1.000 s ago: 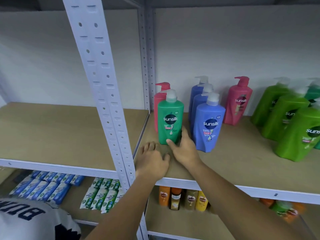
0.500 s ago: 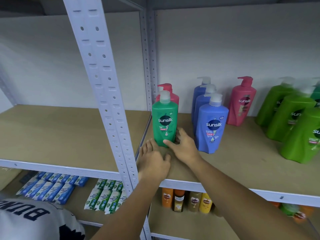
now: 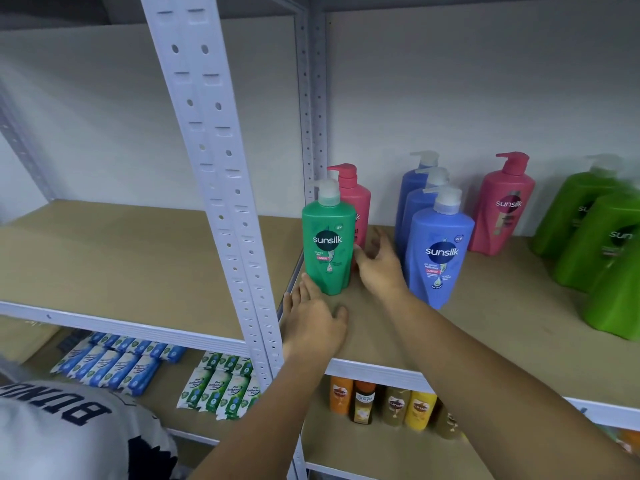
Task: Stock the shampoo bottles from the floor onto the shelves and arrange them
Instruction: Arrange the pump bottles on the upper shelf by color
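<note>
Tan fibreboard shelf (image 3: 121, 258) at chest height, crossed by a white perforated metal upright (image 3: 214, 161). Just right of the upright, a teal-green Sunsilk shampoo bottle (image 3: 328, 244) stands upright near the front of the shelf, with a pink pump bottle (image 3: 356, 199) directly behind it. The left hand (image 3: 313, 323) lies flat on the board, fingers straight, fingertips at the green bottle's base. The right hand (image 3: 379, 268), blurred, is loosely spread just beside the bottle's right side, gripping nothing; whether it touches cannot be told. Next stand three blue bottles (image 3: 440, 251) lined front to back, another pink bottle (image 3: 505, 209), then lime-green bottles (image 3: 585, 230) at the right edge.
</note>
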Available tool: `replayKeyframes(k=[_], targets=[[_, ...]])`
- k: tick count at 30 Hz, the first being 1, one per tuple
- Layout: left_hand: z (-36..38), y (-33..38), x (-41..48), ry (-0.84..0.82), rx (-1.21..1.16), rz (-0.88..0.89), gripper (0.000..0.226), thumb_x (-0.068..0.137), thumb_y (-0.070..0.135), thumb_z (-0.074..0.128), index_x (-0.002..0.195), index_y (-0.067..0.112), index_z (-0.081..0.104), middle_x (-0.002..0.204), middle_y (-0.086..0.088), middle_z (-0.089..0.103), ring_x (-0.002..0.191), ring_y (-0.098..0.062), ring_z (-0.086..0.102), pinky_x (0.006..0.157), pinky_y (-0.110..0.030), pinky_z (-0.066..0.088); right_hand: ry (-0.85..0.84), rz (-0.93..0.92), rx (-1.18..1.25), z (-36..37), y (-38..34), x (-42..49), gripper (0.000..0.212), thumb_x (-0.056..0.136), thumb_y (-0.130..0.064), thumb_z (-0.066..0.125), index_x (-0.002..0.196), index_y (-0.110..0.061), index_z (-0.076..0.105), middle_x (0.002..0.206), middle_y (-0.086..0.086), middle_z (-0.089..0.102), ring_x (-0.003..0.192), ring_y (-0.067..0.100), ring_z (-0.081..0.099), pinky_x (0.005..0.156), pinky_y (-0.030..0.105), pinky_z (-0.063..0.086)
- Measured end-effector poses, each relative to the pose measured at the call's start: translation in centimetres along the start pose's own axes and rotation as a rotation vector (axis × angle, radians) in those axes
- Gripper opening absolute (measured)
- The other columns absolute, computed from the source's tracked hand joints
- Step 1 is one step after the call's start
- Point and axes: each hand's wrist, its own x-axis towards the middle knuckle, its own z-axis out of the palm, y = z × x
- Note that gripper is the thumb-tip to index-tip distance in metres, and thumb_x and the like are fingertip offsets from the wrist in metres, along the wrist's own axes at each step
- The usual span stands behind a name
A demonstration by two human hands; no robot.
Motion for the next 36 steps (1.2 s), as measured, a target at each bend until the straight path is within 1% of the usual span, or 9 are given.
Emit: replayKeyframes(k=[3, 5, 7, 13, 15, 18, 21, 28, 36], targets=[[-0.1, 0.1, 0.0, 0.000, -0.003, -0.015, 0.095, 0.095, 0.056, 0.044, 0.159, 0.006, -0.005, 0.169, -0.004, 0.007, 0.156, -0.019, 0.002, 0.127, -0.037, 0.007, -0.078, 0.069, 0.153, 0.5, 0.0, 1.2, 0.076, 0.094, -0.020, 0.068, 0.156, -0.021, 0.024, 0.146, -0.004, 0.050, 0.116, 0.006, 0.057, 0.098, 0.028, 0.049], [0.0, 0.1, 0.0, 0.005, 0.005, -0.021, 0.095, 0.095, 0.057, 0.044, 0.160, 0.007, -0.006, 0.169, -0.004, 0.007, 0.156, -0.019, 0.003, 0.127, -0.037, 0.008, -0.122, 0.068, 0.175, 0.7, 0.3, 1.9, 0.068, 0.094, -0.008, 0.065, 0.152, -0.021, 0.031, 0.128, -0.014, 0.058, 0.095, -0.008, 0.058, 0.079, 0.012, 0.050], [0.2, 0.0, 0.2, 0.003, 0.005, -0.025, 0.096, 0.094, 0.058, 0.043, 0.160, 0.008, -0.007, 0.169, -0.003, 0.006, 0.156, -0.018, 0.002, 0.127, -0.037, 0.010, -0.154, 0.035, 0.162, 0.8, 0.3, 2.6, 0.059, 0.093, 0.002, 0.060, 0.143, -0.023, 0.042, 0.108, -0.021, 0.060, 0.091, -0.008, 0.058, 0.068, 0.009, 0.049], [0.3, 0.0, 0.2, 0.022, 0.012, 0.007, 0.097, 0.093, 0.056, 0.044, 0.159, 0.003, -0.004, 0.169, -0.006, 0.010, 0.155, -0.018, 0.006, 0.127, -0.035, 0.008, -0.108, 0.008, 0.058, 0.8, 0.9, 2.3, 0.055, 0.087, -0.004, 0.067, 0.134, -0.022, 0.044, 0.103, -0.014, 0.063, 0.094, 0.004, 0.064, 0.079, 0.016, 0.049], [0.2, 0.0, 0.2, 0.020, 0.004, 0.010, 0.097, 0.093, 0.054, 0.045, 0.159, 0.002, -0.003, 0.168, -0.007, 0.011, 0.155, -0.019, 0.007, 0.127, -0.036, 0.008, -0.021, -0.044, -0.030, 1.0, 1.0, 1.3, 0.051, 0.087, -0.007, 0.064, 0.131, -0.021, 0.043, 0.104, -0.004, 0.064, 0.095, 0.015, 0.062, 0.072, 0.015, 0.043], [0.2, 0.0, 0.2, 0.026, 0.014, 0.027, 0.098, 0.092, 0.055, 0.046, 0.159, 0.002, -0.002, 0.168, -0.009, 0.015, 0.155, -0.020, 0.011, 0.127, -0.037, 0.009, 0.148, -0.095, -0.122, 1.2, 1.1, -0.1, 0.053, 0.086, -0.012, 0.065, 0.132, -0.016, 0.039, 0.112, 0.010, 0.061, 0.100, 0.026, 0.061, 0.080, 0.030, 0.046], [0.0, 0.1, 0.0, 0.021, 0.001, 0.017, 0.096, 0.093, 0.055, 0.048, 0.159, 0.003, 0.000, 0.167, -0.009, 0.017, 0.154, -0.023, 0.013, 0.127, -0.038, 0.012, 0.232, -0.120, -0.143, 1.3, 1.5, -1.4, 0.053, 0.086, -0.017, 0.068, 0.129, -0.011, 0.039, 0.113, 0.016, 0.062, 0.102, 0.035, 0.062, 0.085, 0.044, 0.051], [-0.4, 0.3, -0.4, 0.001, -0.010, -0.007, 0.097, 0.093, 0.053, 0.049, 0.158, 0.000, 0.000, 0.168, -0.012, 0.014, 0.155, -0.025, 0.011, 0.127, -0.039, 0.012, 0.249, -0.133, -0.166, 0.3, 1.8, -4.3, 0.057, 0.089, -0.017, 0.069, 0.135, -0.009, 0.036, 0.121, 0.013, 0.059, 0.109, 0.031, 0.060, 0.087, 0.031, 0.045], [-1.2, 0.8, -1.1, -0.014, -0.058, -0.060, 0.097, 0.093, 0.051, 0.052, 0.158, 0.000, 0.001, 0.166, -0.011, 0.018, 0.153, -0.029, 0.014, 0.124, -0.044, 0.020, 0.243, -0.153, -0.166, -0.5, 2.0, -6.9, 0.051, 0.089, -0.017, 0.068, 0.129, -0.013, 0.037, 0.122, 0.015, 0.058, 0.111, 0.034, 0.058, 0.092, 0.044, 0.049]])
